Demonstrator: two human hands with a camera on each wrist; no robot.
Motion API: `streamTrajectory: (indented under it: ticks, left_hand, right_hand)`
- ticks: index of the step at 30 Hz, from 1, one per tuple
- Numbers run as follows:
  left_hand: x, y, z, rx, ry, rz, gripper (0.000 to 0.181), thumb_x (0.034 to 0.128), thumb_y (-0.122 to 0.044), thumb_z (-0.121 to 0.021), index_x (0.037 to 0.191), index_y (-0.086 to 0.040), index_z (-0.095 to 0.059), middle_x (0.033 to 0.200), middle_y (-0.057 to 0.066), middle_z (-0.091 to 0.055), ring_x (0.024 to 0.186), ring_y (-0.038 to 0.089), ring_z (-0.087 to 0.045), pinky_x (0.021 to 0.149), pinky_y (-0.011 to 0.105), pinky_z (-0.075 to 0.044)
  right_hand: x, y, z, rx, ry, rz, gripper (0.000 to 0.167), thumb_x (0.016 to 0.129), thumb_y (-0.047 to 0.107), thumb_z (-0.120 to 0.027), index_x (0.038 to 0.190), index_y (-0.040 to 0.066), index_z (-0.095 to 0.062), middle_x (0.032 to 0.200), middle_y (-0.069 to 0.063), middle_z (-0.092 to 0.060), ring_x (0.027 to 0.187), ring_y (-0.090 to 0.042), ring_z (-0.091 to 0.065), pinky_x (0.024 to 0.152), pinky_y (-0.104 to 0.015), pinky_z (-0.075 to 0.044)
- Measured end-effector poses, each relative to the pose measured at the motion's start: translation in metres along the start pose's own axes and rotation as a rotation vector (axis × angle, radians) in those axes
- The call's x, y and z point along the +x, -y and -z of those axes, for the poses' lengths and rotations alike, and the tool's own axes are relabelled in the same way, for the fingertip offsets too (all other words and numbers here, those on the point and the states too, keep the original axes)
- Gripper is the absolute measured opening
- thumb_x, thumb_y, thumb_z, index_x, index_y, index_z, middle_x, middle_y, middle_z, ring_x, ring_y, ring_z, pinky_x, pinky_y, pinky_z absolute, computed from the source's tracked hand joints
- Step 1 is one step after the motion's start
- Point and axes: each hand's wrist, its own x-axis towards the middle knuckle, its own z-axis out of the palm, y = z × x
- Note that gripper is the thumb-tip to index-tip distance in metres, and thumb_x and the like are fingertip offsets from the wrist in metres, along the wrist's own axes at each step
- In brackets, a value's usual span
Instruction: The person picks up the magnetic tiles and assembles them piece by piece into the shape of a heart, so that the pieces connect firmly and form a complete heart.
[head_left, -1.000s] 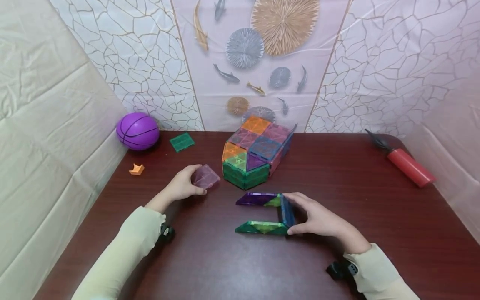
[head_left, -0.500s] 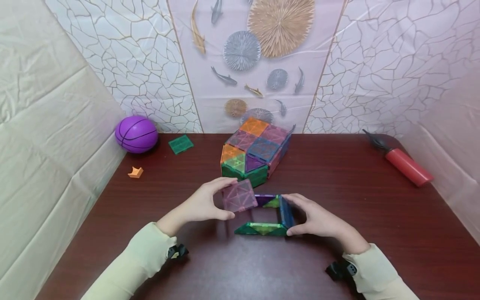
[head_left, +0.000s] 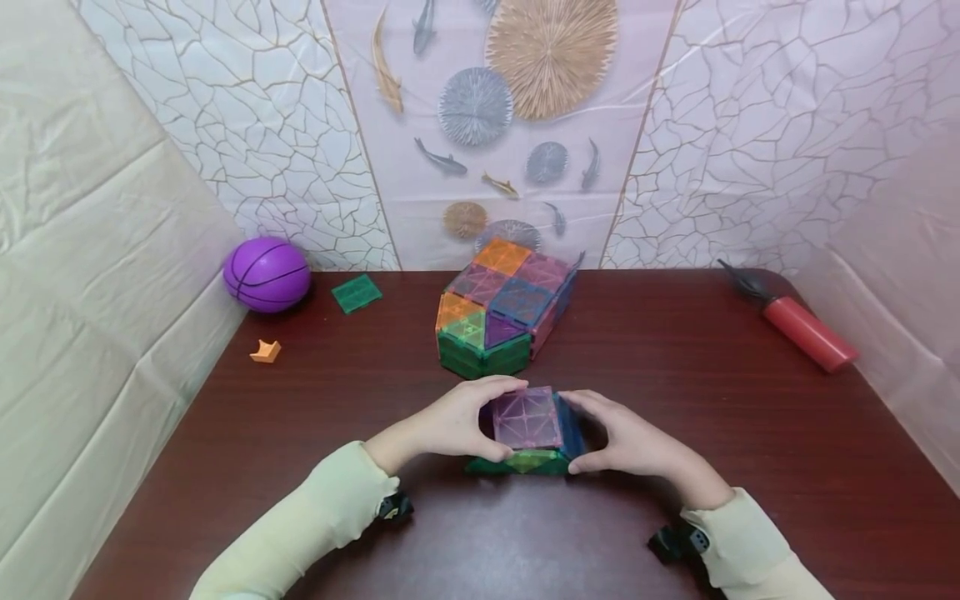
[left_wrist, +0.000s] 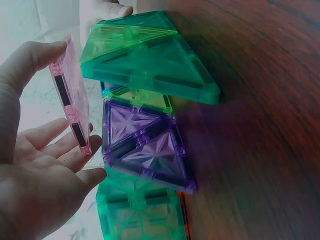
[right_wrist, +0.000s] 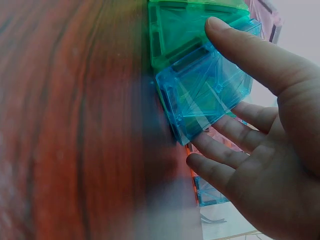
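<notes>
My left hand (head_left: 453, 421) pinches a pink square magnetic tile (head_left: 527, 419) by its edges, thumb on the near side and fingers on the far side. The tile lies over a small frame of upright tiles, tilted slightly. That frame has a green and lime near wall (head_left: 525, 463), a purple far wall (left_wrist: 142, 137) seen in the left wrist view, and a blue end tile (right_wrist: 205, 92). My right hand (head_left: 637, 446) holds the blue end between thumb and fingers. Whether the pink tile touches the walls all round cannot be told.
Behind the hands stands a larger multicoloured tile structure (head_left: 483, 358). At the left are a purple ball (head_left: 267, 274), a flat green tile (head_left: 357, 293) and a small orange piece (head_left: 266, 352). A red hand pump (head_left: 808, 333) lies at the right.
My left hand has carried the pink tile rightward from the table beside the large structure to above the small frame. The right hand stays at the blue end.
</notes>
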Motion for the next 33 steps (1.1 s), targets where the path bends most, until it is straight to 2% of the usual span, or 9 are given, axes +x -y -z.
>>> streamTrajectory:
  ticks: [6, 15, 23, 25, 27, 30, 33]
  left_hand:
    - [0.002, 0.003, -0.002, 0.023, 0.037, -0.003, 0.082, 0.0694, -0.019, -0.08, 0.143, -0.007, -0.045, 0.141, 0.006, -0.049, 0.125, 0.017, -0.048, 0.103, 0.033, -0.041]
    - [0.003, 0.01, 0.002, 0.002, 0.084, -0.054, 0.081, 0.0728, -0.02, -0.082, 0.143, -0.006, -0.044, 0.141, 0.008, -0.051, 0.128, 0.018, -0.047, 0.106, 0.033, -0.038]
    - [0.0, 0.011, 0.005, -0.017, 0.112, -0.06, 0.082, 0.0761, -0.022, -0.081, 0.146, -0.007, -0.041, 0.15, 0.008, -0.042, 0.139, 0.018, -0.035, 0.112, 0.036, -0.032]
    - [-0.003, 0.01, 0.008, -0.038, 0.083, -0.069, 0.081, 0.0763, -0.022, -0.082, 0.146, -0.007, -0.042, 0.15, 0.008, -0.042, 0.139, 0.018, -0.036, 0.112, 0.036, -0.032]
    - [-0.006, 0.009, 0.015, -0.055, 0.019, -0.084, 0.079, 0.076, -0.022, -0.083, 0.144, -0.008, -0.045, 0.147, 0.007, -0.045, 0.137, 0.017, -0.039, 0.11, 0.037, -0.034]
    - [-0.01, 0.012, 0.031, -0.081, -0.126, -0.102, 0.074, 0.0757, -0.02, -0.083, 0.14, -0.008, -0.05, 0.143, 0.006, -0.051, 0.133, 0.017, -0.043, 0.109, 0.038, -0.036]
    - [-0.016, 0.021, 0.05, -0.096, -0.307, -0.107, 0.067, 0.076, -0.014, -0.082, 0.136, -0.006, -0.054, 0.138, 0.009, -0.055, 0.13, 0.02, -0.047, 0.109, 0.041, -0.035]
  right_hand:
    - [0.002, 0.002, -0.001, 0.009, -0.007, 0.012, 0.088, 0.073, 0.042, -0.083, 0.144, 0.009, -0.041, 0.137, -0.007, -0.049, 0.124, -0.024, -0.046, 0.101, -0.048, -0.041]
    - [0.002, 0.003, -0.002, -0.008, -0.018, 0.01, 0.089, 0.073, 0.044, -0.083, 0.144, 0.009, -0.042, 0.137, -0.007, -0.05, 0.124, -0.023, -0.047, 0.101, -0.048, -0.041]
    - [0.0, 0.004, -0.002, -0.024, -0.017, -0.001, 0.089, 0.074, 0.046, -0.081, 0.144, 0.008, -0.042, 0.137, -0.009, -0.05, 0.124, -0.026, -0.047, 0.1, -0.049, -0.042]
    - [0.0, 0.005, -0.002, -0.023, -0.014, -0.009, 0.089, 0.074, 0.046, -0.081, 0.144, 0.008, -0.041, 0.138, -0.01, -0.049, 0.125, -0.027, -0.047, 0.1, -0.05, -0.041]
    - [0.0, 0.005, -0.002, -0.024, -0.011, -0.018, 0.089, 0.074, 0.046, -0.081, 0.144, 0.009, -0.041, 0.139, -0.01, -0.048, 0.127, -0.027, -0.046, 0.101, -0.05, -0.041]
    - [0.0, 0.004, -0.002, -0.027, -0.013, -0.022, 0.089, 0.074, 0.045, -0.081, 0.145, 0.009, -0.04, 0.14, -0.01, -0.048, 0.128, -0.027, -0.045, 0.101, -0.05, -0.04]
    - [0.0, 0.004, -0.002, -0.025, -0.01, -0.019, 0.089, 0.075, 0.045, -0.081, 0.145, 0.009, -0.04, 0.14, -0.01, -0.048, 0.127, -0.027, -0.045, 0.101, -0.049, -0.041]
